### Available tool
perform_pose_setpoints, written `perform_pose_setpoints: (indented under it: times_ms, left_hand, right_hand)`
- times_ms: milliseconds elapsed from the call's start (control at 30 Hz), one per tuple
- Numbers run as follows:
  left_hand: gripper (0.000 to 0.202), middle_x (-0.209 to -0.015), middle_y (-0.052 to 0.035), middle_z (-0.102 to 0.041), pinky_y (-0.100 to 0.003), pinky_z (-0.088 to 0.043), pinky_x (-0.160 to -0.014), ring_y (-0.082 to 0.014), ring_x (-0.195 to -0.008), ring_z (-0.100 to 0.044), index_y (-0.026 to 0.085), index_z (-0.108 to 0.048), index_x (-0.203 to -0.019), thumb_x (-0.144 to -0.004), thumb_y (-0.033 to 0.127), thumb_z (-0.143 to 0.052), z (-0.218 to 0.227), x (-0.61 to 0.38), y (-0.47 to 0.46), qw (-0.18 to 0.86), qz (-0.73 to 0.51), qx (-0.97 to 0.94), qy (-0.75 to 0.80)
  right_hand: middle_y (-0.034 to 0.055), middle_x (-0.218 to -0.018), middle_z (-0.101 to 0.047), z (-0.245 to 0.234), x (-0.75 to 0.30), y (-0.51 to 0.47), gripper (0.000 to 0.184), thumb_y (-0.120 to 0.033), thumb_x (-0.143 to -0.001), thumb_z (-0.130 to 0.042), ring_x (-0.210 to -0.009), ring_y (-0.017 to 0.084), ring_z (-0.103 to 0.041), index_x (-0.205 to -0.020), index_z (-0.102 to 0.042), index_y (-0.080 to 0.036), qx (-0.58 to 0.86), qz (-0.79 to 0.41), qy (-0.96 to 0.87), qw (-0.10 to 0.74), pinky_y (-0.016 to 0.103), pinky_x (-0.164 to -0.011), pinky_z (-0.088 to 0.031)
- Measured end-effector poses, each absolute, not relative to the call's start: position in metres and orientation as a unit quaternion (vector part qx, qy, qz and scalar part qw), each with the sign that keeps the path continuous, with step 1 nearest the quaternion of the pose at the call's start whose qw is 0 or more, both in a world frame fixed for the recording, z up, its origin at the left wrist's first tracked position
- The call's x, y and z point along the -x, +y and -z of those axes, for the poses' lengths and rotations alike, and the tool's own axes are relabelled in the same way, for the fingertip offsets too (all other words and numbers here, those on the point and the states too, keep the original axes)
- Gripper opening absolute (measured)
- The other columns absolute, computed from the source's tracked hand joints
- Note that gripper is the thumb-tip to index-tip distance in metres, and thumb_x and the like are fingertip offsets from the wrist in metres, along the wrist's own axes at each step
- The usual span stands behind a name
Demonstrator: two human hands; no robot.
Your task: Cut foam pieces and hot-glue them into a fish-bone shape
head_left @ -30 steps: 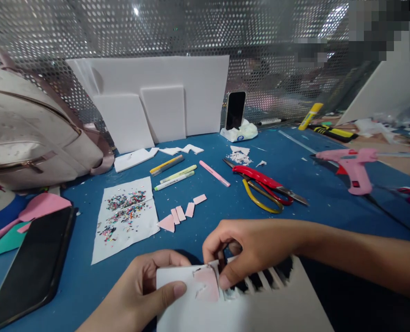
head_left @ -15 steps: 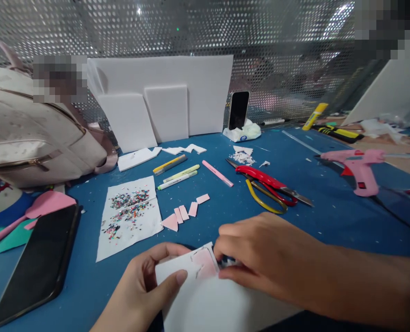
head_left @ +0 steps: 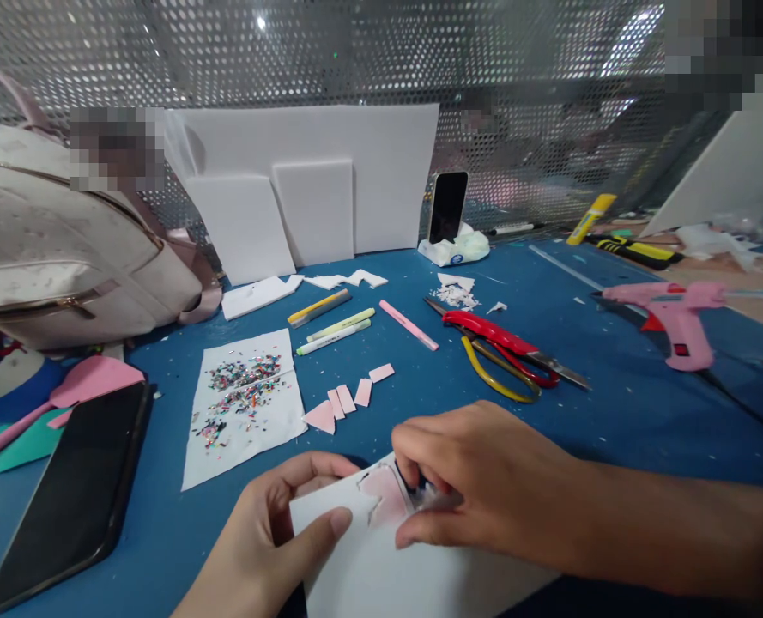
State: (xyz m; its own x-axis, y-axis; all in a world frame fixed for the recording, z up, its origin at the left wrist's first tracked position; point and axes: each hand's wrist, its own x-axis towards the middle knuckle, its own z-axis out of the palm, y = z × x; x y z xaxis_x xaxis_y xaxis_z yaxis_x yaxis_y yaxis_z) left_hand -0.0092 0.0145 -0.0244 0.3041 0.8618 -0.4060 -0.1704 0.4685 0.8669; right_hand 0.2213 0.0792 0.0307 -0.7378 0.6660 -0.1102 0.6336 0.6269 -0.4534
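A white foam board (head_left: 368, 566) lies low in the centre, its near part cut off by the frame. My left hand (head_left: 281, 528) grips its left edge, thumb on top and fingers beneath. Close to the top corner is a pinkish patch (head_left: 387, 499) bordered by torn, ragged cut lines. My right hand (head_left: 490, 481) is curled at that corner, thumb low and index finger bent over the edge. Something dark and silvery shows between those fingers, too covered to identify. Beyond the hands lie small pink pieces (head_left: 344, 400) and red-handled scissors (head_left: 497, 333).
A paper sheet (head_left: 194, 463) with colourful bits and a black phone (head_left: 65, 498) lie left. Several pens (head_left: 339, 324) are in the middle. A pink glue gun (head_left: 683, 318) rests right. White boards (head_left: 387, 172), a propped phone (head_left: 449, 206) and a backpack (head_left: 65, 232) stand behind.
My right thumb has moved down and left onto the board's face, and the index finger bends further over the corner. The cut lines look wider. My left hand keeps its grip.
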Motion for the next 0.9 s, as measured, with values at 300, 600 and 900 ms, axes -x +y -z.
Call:
perform_pose_setpoints:
  times_ms: [300,600,900]
  left_hand:
    - [0.043,-0.091,-0.0048,-0.075,-0.021,-0.051,-0.065,-0.0147,-0.073,-0.068,0.019,-0.067,-0.104,-0.077,0.047,-0.085,0.024,0.008,0.014,0.711,-0.368,-0.361,0.479]
    - [0.042,-0.086,-0.0036,-0.072,-0.021,-0.047,-0.063,-0.0143,-0.072,-0.064,0.020,-0.066,-0.102,-0.078,0.050,-0.083,0.020,0.007,0.014,0.707,-0.363,-0.363,0.486]
    - [0.039,-0.090,-0.0050,-0.071,-0.021,-0.048,-0.065,-0.0136,-0.072,-0.065,0.017,-0.068,-0.102,-0.081,0.047,-0.081,0.020,0.009,0.017,0.715,-0.356,-0.374,0.471]
  right_hand:
    - [-0.0083,-0.082,-0.068,-0.024,-0.223,0.076,0.044,-0.051,-0.080,-0.081,-0.068,0.016,-0.063,-0.110,-0.060,-0.029,0.345,-0.202,-0.912,0.090,0.028,-0.058,-0.025]
    - [-0.0045,-0.094,-0.068,-0.018,-0.223,0.072,0.029,-0.042,-0.090,-0.074,-0.082,0.018,-0.065,-0.113,-0.062,-0.030,0.336,-0.199,-0.913,0.117,0.029,-0.063,-0.028]
    - [-0.0024,-0.109,-0.066,-0.019,-0.222,0.073,0.034,-0.032,-0.088,-0.076,-0.079,0.020,-0.067,-0.114,-0.055,-0.027,0.331,-0.169,-0.924,0.094,0.030,-0.060,-0.032]
